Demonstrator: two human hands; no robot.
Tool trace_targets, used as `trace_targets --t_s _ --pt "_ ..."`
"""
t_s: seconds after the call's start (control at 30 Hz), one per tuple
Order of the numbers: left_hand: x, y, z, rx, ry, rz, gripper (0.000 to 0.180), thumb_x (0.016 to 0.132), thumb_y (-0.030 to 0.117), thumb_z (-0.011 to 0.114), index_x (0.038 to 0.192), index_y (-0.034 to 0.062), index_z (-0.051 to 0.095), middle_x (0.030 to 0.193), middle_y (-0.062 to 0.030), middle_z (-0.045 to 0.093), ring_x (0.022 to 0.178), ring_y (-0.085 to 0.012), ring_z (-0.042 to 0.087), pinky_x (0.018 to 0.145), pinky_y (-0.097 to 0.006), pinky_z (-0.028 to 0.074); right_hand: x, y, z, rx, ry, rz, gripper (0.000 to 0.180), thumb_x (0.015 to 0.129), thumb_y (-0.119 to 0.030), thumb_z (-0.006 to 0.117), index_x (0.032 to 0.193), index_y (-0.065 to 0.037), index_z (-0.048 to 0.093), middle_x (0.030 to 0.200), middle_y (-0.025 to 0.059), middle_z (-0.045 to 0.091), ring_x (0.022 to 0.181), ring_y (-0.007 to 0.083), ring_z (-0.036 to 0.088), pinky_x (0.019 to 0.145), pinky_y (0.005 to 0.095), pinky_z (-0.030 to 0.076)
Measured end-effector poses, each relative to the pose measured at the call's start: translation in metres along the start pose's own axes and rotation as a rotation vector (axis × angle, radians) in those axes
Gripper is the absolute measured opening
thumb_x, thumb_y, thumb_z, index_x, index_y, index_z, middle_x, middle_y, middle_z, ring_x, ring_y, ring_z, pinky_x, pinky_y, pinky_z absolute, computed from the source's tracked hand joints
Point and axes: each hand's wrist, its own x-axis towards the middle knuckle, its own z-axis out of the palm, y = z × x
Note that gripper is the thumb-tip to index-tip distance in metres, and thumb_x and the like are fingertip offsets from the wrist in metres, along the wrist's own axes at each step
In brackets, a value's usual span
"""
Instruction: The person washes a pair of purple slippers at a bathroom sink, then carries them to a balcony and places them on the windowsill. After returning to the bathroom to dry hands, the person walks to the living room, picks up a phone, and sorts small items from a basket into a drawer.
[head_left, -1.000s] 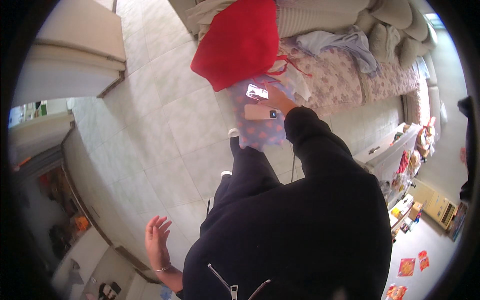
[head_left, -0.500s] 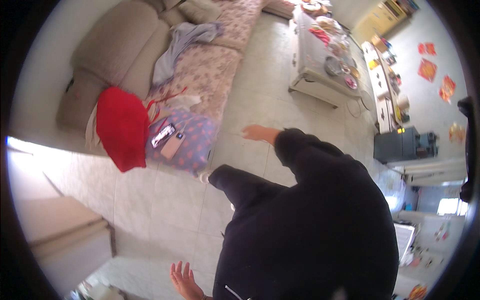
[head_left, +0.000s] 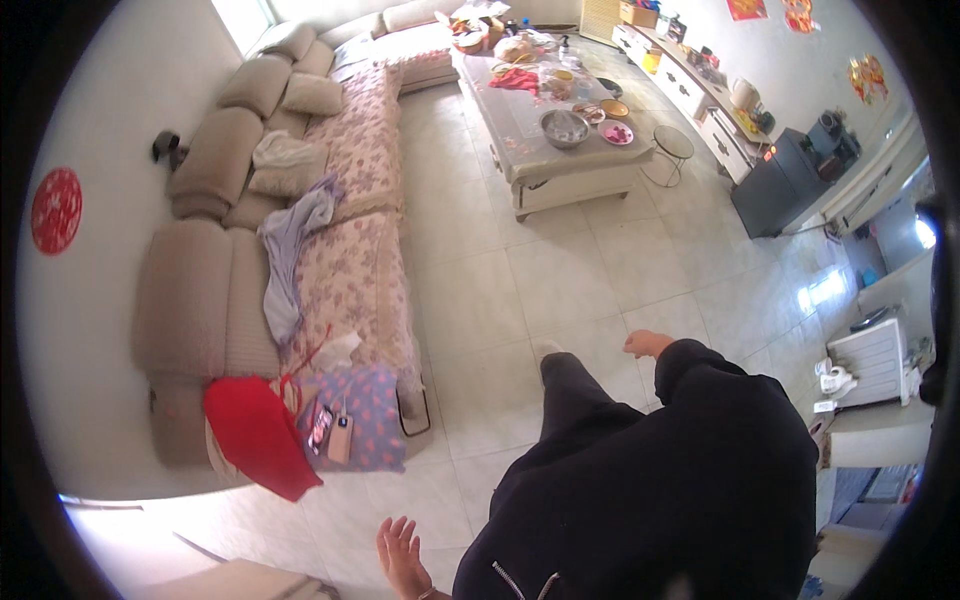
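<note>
At the lower left, my left hand (head_left: 402,562) is raised over the floor, fingers spread and holding nothing. My right hand (head_left: 648,343) hangs above the tiles right of centre, empty, its fingers loosely bent. A red cloth bag (head_left: 257,432) lies on the near end of the sofa, left of a purple cushion with pink patches (head_left: 372,415). On that cushion rest a lit phone (head_left: 320,428) and a pink phone-shaped device (head_left: 340,439), side by side. Neither hand touches them; my left hand is the nearer.
A long sofa with a floral cover (head_left: 350,225) runs along the left wall, with a grey garment (head_left: 285,265) on it. The low table (head_left: 545,170) carries a metal bowl (head_left: 564,128) and several dishes. A round stool (head_left: 673,143) and a dark cabinet (head_left: 785,185) stand right.
My view has tilted up and shifted, showing more of the sofa and table. I have stepped forward. My right hand now sits lower and further right, its fingers more bent; my left stays spread.
</note>
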Motion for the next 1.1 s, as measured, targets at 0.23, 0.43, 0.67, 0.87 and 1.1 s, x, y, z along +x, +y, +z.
trace_targets --t_s 0.23,0.43,0.67,0.87,1.1 --pt "0.143 0.054 0.182 0.022 -0.09 0.03 0.051 0.092 0.024 0.058 0.135 0.0098 0.034 0.119 -0.013 0.054 0.098 -0.0249 0.061 0.08 -0.028 0.045 0.073 0.041 -0.073 0.21 0.05 -0.064 0.047 0.083 -0.036 0.06 0.115 -0.002 0.061 0.098 0.0153 0.069 0.081 0.0209 0.069 0.077 0.0346 0.052" --pt "0.219 0.103 0.325 0.169 -0.414 -0.012 0.051 0.092 0.026 0.058 0.135 0.0103 0.036 0.123 -0.0121 0.054 0.107 -0.0227 0.058 0.085 -0.028 0.041 0.114 0.065 -0.15 0.483 0.203 0.097 0.038 0.083 -0.03 0.059 0.11 -0.003 0.064 0.091 0.013 0.069 0.072 0.021 0.068 0.069 0.0338 0.052" --pt "0.313 0.143 0.401 0.354 -0.466 -0.086 0.043 0.096 0.028 0.052 0.133 0.0118 0.039 0.124 -0.0101 0.054 0.114 -0.0212 0.053 0.089 -0.031 0.038 0.169 -0.008 -0.191 0.539 0.178 -0.036 0.041 0.085 -0.03 0.06 0.116 -0.003 0.06 0.095 0.0128 0.068 0.08 0.0201 0.067 0.071 0.0344 0.052" --pt "0.433 0.176 0.445 0.517 -0.451 -0.046 0.039 0.096 0.028 0.051 0.131 0.0121 0.045 0.123 -0.0068 0.057 0.116 -0.0169 0.051 0.094 -0.033 0.034 0.23 -0.066 -0.23 0.546 0.118 -0.104 0.044 0.087 -0.029 0.059 0.121 -0.002 0.057 0.101 0.015 0.067 0.085 0.0209 0.067 0.077 0.0355 0.052" --pt "0.624 0.205 0.419 0.542 -0.384 -0.078 0.04 0.093 0.038 0.056 0.123 0.0111 0.055 0.115 -0.0007 0.061 0.105 -0.0098 0.055 0.082 -0.03 0.041 0.29 -0.144 -0.303 0.665 0.147 -0.013 0.042 0.089 -0.025 0.058 0.12 0.002 0.055 0.098 0.0137 0.066 0.082 0.0196 0.066 0.071 0.0341 0.051"
